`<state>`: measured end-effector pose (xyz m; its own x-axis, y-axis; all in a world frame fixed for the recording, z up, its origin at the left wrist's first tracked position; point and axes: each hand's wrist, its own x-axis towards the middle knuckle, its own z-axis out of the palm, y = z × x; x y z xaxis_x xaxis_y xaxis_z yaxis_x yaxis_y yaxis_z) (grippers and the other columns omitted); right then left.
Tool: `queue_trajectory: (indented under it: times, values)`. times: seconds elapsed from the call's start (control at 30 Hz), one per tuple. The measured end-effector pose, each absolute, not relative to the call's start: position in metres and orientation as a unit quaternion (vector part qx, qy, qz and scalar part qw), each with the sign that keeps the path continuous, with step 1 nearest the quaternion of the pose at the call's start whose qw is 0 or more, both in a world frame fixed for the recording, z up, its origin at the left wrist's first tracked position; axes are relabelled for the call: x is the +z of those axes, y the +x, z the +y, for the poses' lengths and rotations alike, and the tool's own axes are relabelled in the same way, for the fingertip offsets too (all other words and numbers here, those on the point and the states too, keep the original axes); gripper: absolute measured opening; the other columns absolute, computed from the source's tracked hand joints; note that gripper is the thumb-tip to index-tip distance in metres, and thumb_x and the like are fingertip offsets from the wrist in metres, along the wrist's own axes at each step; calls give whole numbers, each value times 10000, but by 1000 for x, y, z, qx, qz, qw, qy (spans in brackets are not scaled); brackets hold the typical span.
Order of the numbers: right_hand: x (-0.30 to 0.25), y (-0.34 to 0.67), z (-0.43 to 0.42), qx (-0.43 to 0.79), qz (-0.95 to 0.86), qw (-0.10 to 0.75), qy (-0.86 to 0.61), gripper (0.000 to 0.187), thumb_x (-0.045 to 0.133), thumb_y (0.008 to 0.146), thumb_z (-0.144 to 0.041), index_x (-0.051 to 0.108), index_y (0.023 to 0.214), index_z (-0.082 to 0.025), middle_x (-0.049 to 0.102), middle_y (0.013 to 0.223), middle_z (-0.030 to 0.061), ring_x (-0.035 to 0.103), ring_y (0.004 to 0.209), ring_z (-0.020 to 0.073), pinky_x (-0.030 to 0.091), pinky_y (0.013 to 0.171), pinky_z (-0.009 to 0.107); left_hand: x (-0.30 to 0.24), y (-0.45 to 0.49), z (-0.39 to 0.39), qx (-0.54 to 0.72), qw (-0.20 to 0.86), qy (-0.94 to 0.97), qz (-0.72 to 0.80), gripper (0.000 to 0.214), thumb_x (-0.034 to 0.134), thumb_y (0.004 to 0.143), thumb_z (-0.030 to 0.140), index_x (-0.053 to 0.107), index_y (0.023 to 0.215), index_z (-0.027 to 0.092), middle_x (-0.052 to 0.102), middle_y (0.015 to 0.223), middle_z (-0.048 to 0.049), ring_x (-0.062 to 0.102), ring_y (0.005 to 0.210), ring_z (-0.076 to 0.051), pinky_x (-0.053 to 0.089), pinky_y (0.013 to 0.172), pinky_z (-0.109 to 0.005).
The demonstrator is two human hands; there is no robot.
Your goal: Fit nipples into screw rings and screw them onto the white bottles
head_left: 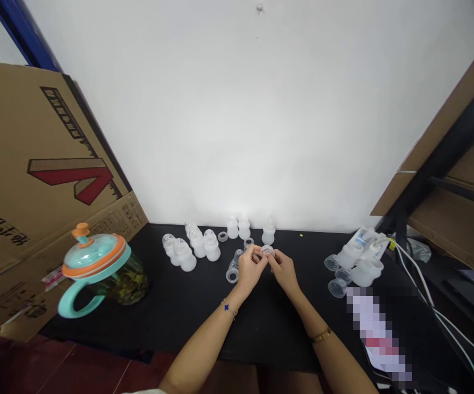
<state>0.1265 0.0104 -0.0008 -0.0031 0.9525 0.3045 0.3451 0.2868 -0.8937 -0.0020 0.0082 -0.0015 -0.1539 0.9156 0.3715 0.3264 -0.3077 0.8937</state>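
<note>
My left hand (250, 268) and my right hand (282, 269) meet over the middle of the black table (179, 306). Together their fingertips pinch a small clear plastic ring with a teat (267, 251). Both hands are closed on it. A clear bottle (232, 271) lies on its side just left of my left hand. Several frosted white small bottles (195, 245) stand or lie behind and to the left. Two more bottles (238, 227) and another bottle (268, 231) stand by the wall. A loose ring (222, 236) lies near them.
A teal and orange lidded jug (97, 271) stands at the left, beside a large cardboard box (35, 186). At the right lie several clear bottles in a bag (363, 257), white cables (425, 295) and a dark shelf frame (437, 164).
</note>
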Motion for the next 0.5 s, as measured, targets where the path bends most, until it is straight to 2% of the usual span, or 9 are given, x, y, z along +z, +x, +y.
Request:
queue_trajectory:
  times: [0.3, 0.4, 0.5]
  values:
    - [-5, 125, 11, 313, -636, 493, -505, 383, 504, 904, -514, 592, 696, -205, 498, 537, -42, 485, 500, 139, 352, 496, 245, 2, -3, 8, 544, 255, 601, 528, 113, 635, 816, 305, 626, 846, 196, 649, 686, 24, 514, 504, -99, 393, 530, -219]
    - [-8, 125, 10, 300, -631, 494, -518, 352, 516, 905, -515, 666, 903, -197, 632, 673, -7, 531, 518, 145, 395, 506, 248, 4, -3, 6, 533, 229, 616, 534, 119, 615, 842, 301, 665, 899, 209, 686, 754, 10, 552, 534, -110, 416, 561, -233]
    - [-10, 126, 11, 299, -612, 513, -523, 411, 563, 880, -501, 609, 1161, -204, 712, 938, 48, 571, 537, 139, 446, 511, 254, 4, -3, 5, 521, 195, 629, 543, 131, 611, 853, 288, 695, 932, 227, 705, 778, 2, 584, 589, -132, 442, 602, -246]
